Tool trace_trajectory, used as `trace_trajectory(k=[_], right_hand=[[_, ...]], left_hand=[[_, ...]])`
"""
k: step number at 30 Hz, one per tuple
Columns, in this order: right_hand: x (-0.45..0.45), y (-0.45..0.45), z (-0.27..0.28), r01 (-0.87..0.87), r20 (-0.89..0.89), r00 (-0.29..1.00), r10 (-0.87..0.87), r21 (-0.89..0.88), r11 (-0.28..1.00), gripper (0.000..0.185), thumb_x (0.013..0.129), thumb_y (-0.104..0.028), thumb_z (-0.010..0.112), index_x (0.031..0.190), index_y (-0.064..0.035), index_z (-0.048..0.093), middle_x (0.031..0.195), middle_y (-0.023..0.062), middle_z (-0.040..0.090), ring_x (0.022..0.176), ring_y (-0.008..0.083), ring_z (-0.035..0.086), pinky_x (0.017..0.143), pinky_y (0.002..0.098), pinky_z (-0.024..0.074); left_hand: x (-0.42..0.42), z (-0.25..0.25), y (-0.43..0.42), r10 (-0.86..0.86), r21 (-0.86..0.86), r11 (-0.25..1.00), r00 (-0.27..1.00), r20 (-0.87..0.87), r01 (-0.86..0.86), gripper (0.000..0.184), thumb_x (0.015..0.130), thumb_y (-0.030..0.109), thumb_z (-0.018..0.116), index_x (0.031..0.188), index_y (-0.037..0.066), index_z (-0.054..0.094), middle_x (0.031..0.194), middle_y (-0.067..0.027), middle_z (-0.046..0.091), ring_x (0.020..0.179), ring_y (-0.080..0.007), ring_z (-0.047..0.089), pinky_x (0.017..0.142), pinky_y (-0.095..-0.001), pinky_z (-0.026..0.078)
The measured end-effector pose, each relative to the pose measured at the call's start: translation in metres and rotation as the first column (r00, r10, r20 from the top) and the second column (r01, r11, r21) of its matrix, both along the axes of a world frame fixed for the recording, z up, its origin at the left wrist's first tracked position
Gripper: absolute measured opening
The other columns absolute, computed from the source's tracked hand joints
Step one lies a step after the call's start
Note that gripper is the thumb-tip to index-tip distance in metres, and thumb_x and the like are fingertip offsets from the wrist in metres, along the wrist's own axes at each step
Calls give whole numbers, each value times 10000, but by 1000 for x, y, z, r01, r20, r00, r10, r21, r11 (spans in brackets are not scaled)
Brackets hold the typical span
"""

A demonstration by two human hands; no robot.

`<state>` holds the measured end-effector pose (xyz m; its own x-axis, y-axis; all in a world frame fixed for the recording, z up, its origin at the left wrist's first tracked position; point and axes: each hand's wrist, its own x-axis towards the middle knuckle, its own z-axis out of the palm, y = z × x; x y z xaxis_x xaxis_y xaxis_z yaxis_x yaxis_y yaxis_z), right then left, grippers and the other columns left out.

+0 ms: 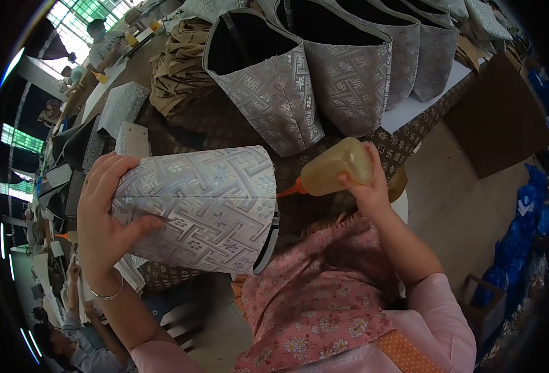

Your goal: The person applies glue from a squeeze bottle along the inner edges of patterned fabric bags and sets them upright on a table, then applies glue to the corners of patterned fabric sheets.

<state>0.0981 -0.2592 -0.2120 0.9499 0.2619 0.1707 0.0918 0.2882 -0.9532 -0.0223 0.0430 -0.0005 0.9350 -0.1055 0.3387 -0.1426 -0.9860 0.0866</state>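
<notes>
A silver patterned fabric piece (206, 208), curved like a boot shaft, lies on its side in the middle of the view. My left hand (109, 214) is wrapped round its left end, thumb on the front surface. In my right hand (370, 186) is a squeeze bottle (336, 169) of yellowish liquid, tilted to the left. Its orange nozzle (293, 188) is at the right edge of the piece, near the seam; whether it touches cannot be made out. A dark lining shows at the piece's lower right opening.
Several similar silver pieces (349, 87) stand at the back of the patterned table (398, 140). A stack of brown fabric (181, 62) is beside them. Brown cardboard (498, 118) and blue plastic bags (516, 230) are at the right. Other people (100, 46) sit at the far left.
</notes>
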Motion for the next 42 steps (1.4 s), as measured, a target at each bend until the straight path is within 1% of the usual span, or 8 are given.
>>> trace_trajectory(k=[7, 20, 22, 25, 27, 34, 37, 42], right_hand=[[-3, -7, -18, -104, -134, 987, 92, -81, 991, 499, 763, -226, 726, 1113, -55, 415, 1017, 38, 534, 951, 112, 506, 824, 256, 422], [-68, -14, -45, -156, -385, 874, 297, 357, 921, 509, 818, -257, 661, 1201, -71, 381, 1089, 49, 511, 1050, 156, 494, 892, 304, 409], [-67, -19, -40, -134, -397, 861, 319, 427, 894, 523, 828, -267, 646, 1225, -68, 370, 1126, 61, 508, 1085, 181, 495, 911, 325, 412], [-57, -33, -36, -75, -324, 919, 225, 417, 906, 557, 855, -350, 586, 1277, -66, 356, 1224, 83, 484, 1146, 240, 475, 945, 374, 394], [-51, -42, -45, -43, -339, 916, 213, 444, 895, 525, 877, -365, 545, 1273, -70, 367, 1224, 84, 486, 1154, 243, 470, 954, 393, 394], [-42, -45, -44, 20, -308, 947, 93, 344, 939, 532, 877, -286, 574, 1284, -49, 327, 1218, 82, 470, 1113, 213, 490, 898, 353, 427], [-31, -43, -53, 50, -270, 962, 52, 358, 932, 525, 889, -244, 564, 1298, -57, 293, 1199, 77, 460, 1091, 202, 491, 893, 342, 427], [-15, -28, -58, 339, -172, 937, -303, 256, 905, 481, 896, -216, 561, 1275, -76, 300, 1138, 61, 463, 1045, 162, 486, 869, 301, 427]], left_hand=[[-3, -1, 2, 14, 8, 1000, 1000, 7, -14, 752, 441, 366, 800, 1070, 23, 571, 1119, -160, 556, 1112, -334, 495, 933, -394, 389], [-26, 1, 17, 31, -103, 994, 999, 36, -27, 608, 491, 284, 819, 958, -2, 553, 1005, -129, 561, 945, -270, 545, 864, -338, 414], [-50, -8, 24, 156, -256, 962, 956, 249, -90, 499, 546, 206, 806, 910, 0, 533, 950, -113, 559, 911, -280, 550, 845, -355, 420], [-88, -46, 20, 169, -168, 981, 839, 517, -93, 389, 591, 145, 773, 840, 26, 499, 906, -99, 550, 936, -309, 535, 850, -387, 413], [-115, -84, 14, 187, -138, 981, 859, 476, -137, 368, 611, 137, 760, 771, 55, 439, 878, -100, 540, 971, -343, 520, 871, -428, 396], [-162, -198, -18, 378, -73, 925, 921, 93, -372, 296, 642, 80, 686, 705, 54, 398, 1269, -154, 405, 1232, -416, 326, 973, -490, 305], [-157, -199, -22, 376, -112, 925, 919, 120, -364, 287, 638, 67, 673, 705, 51, 395, 1269, -150, 406, 1239, -414, 310, 982, -488, 293], [-154, -196, -18, 364, -123, 929, 922, 133, -349, 315, 645, 104, 693, 701, 56, 387, 1261, -146, 414, 1235, -414, 314, 982, -487, 293]])
